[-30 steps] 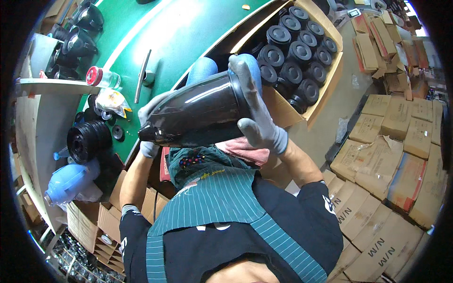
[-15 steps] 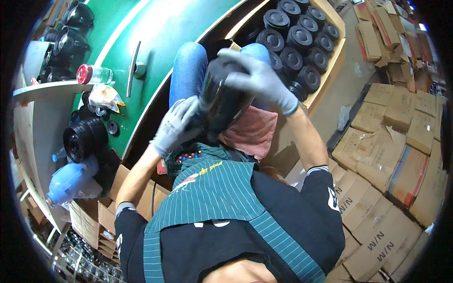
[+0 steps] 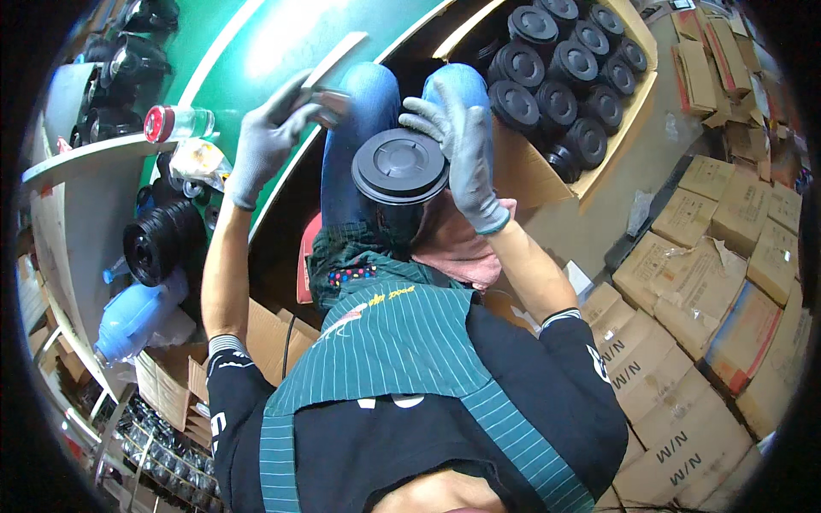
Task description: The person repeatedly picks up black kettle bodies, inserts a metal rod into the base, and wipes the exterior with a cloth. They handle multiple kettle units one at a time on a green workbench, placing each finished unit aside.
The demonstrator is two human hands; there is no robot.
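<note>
Between my thighs a black cylinder stands with its round, stepped end (image 3: 400, 164) facing up. My left hand (image 3: 278, 128) is raised beyond my left thigh, closed around a grey metal bar tool (image 3: 339, 58) with a short crosspiece. My right hand (image 3: 462, 141) is at the cylinder's right edge, its fingers spread and pointing up. Whether the right thumb touches the rim, I cannot tell. Below the right hand a pink cloth (image 3: 462, 244) lies across my lap, partly beneath the cylinder.
An open carton (image 3: 637, 111) at the far right holds several black cylinders (image 3: 577, 60). To the left, the green table (image 3: 227, 68) has a red-lidded clear jar (image 3: 180, 124) and stacked black rings (image 3: 162, 242) by it. Closed cartons (image 3: 658, 376) are stacked at right.
My left hand has left the cylinder and taken the bar tool off the green table. The cylinder is now upright between my thighs. My right hand has let go of its top and opened.
</note>
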